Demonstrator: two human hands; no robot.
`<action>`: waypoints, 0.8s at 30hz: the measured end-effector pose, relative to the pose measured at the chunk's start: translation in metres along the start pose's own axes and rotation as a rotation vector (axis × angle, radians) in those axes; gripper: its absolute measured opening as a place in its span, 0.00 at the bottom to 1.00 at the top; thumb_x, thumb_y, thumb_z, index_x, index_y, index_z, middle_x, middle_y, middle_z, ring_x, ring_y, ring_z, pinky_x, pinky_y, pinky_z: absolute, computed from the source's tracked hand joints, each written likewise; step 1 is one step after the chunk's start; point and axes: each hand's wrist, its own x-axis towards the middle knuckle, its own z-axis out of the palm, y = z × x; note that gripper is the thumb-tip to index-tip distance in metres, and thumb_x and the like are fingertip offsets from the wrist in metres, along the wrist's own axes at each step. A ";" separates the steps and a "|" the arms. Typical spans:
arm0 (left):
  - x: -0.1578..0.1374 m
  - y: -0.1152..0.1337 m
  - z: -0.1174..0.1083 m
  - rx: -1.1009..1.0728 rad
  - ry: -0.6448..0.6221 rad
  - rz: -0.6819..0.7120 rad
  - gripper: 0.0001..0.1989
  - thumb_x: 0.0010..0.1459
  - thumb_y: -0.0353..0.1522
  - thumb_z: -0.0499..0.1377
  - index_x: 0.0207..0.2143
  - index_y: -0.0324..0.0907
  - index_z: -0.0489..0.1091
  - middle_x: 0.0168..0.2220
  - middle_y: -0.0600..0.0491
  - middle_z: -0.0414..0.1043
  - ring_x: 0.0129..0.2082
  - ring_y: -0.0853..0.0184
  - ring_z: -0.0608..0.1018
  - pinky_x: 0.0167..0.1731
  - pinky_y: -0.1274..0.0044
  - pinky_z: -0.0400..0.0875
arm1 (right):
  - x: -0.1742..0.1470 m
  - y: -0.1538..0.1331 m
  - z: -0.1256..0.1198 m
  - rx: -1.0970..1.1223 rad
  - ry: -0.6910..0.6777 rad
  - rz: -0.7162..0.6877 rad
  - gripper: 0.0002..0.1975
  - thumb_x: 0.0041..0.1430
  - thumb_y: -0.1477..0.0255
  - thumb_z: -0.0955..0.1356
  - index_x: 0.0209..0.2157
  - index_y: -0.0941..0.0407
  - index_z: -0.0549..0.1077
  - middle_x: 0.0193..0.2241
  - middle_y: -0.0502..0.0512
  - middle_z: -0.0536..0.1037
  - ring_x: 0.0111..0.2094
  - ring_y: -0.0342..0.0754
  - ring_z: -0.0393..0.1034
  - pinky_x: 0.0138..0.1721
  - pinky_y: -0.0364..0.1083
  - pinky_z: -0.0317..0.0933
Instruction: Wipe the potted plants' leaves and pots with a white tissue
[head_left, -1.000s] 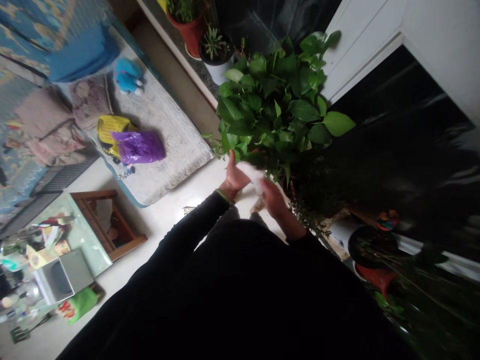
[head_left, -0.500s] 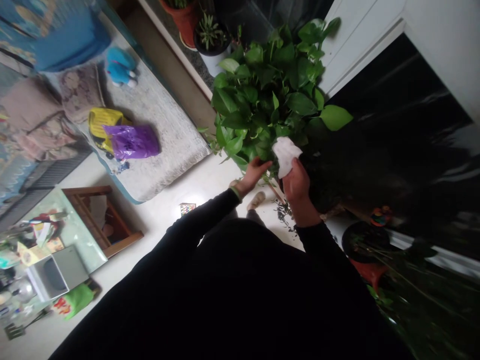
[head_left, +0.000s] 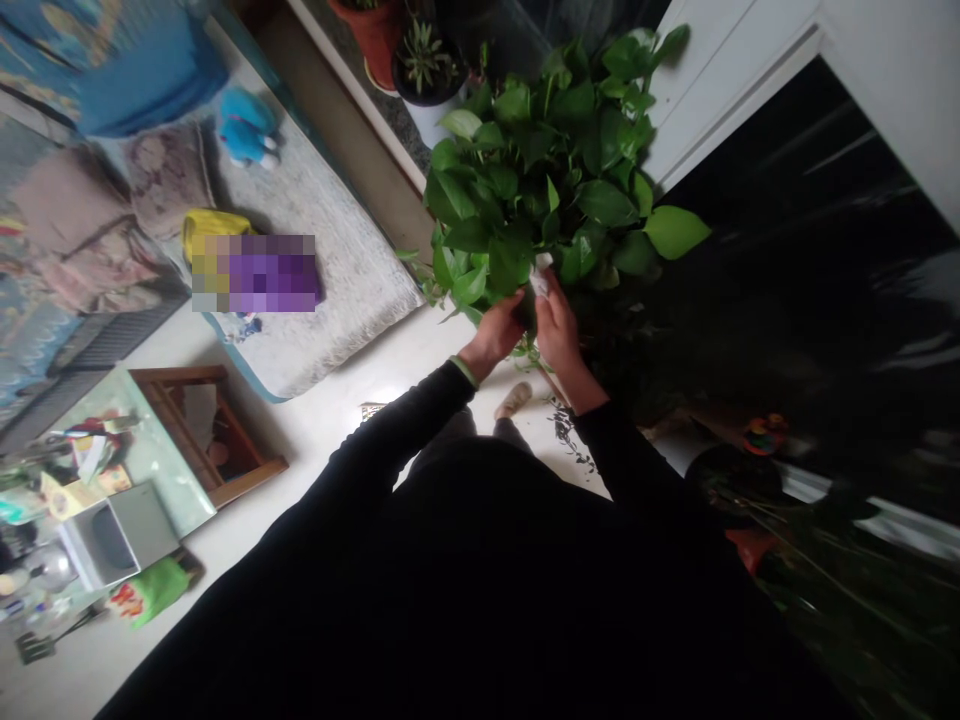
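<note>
A large leafy green potted plant (head_left: 555, 170) stands in front of me. My left hand (head_left: 499, 332) grips a dark green leaf (head_left: 510, 262) at the plant's lower edge. My right hand (head_left: 556, 325) holds a white tissue (head_left: 540, 275) pressed against that leaf; only a small part of the tissue shows between the leaves and my fingers. Both arms wear black sleeves. The plant's pot is hidden by foliage and my hands.
A grey mat (head_left: 330, 260) with a yellow and purple bag and a blue toy (head_left: 247, 125) lies on the floor at left. A wooden stool (head_left: 225, 440) and a cluttered glass table (head_left: 97, 480) sit lower left. More potted plants (head_left: 427, 60) stand behind and at right (head_left: 742, 480).
My right hand has carried the tissue up and left into the leaves, so less of it shows. My left hand rose slightly and closed on a leaf.
</note>
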 end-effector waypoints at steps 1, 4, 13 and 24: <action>-0.006 0.002 0.005 0.001 -0.016 -0.046 0.14 0.76 0.31 0.57 0.54 0.41 0.82 0.47 0.49 0.87 0.63 0.60 0.84 0.69 0.67 0.76 | -0.003 -0.002 0.005 -0.069 -0.029 -0.008 0.37 0.79 0.47 0.57 0.72 0.56 0.74 0.72 0.67 0.75 0.76 0.59 0.68 0.81 0.62 0.60; -0.022 0.009 0.013 -0.011 -0.032 -0.153 0.19 0.80 0.38 0.52 0.56 0.40 0.81 0.45 0.48 0.87 0.60 0.59 0.86 0.70 0.66 0.75 | -0.030 -0.011 0.016 -0.220 -0.097 -0.015 0.34 0.81 0.55 0.53 0.73 0.58 0.72 0.72 0.70 0.75 0.77 0.60 0.67 0.80 0.63 0.60; -0.037 0.020 0.010 0.150 -0.144 -0.205 0.29 0.80 0.47 0.47 0.57 0.39 0.81 0.49 0.42 0.87 0.67 0.51 0.82 0.74 0.59 0.70 | -0.012 -0.020 0.009 -0.132 -0.123 -0.008 0.32 0.81 0.56 0.58 0.76 0.57 0.67 0.80 0.64 0.63 0.83 0.54 0.53 0.86 0.59 0.43; -0.050 0.029 0.008 0.251 -0.142 -0.121 0.28 0.77 0.53 0.49 0.41 0.45 0.81 0.51 0.44 0.87 0.71 0.46 0.77 0.77 0.48 0.64 | -0.106 -0.046 0.002 0.018 -0.157 0.047 0.37 0.79 0.48 0.55 0.77 0.52 0.67 0.79 0.61 0.66 0.82 0.55 0.57 0.85 0.63 0.49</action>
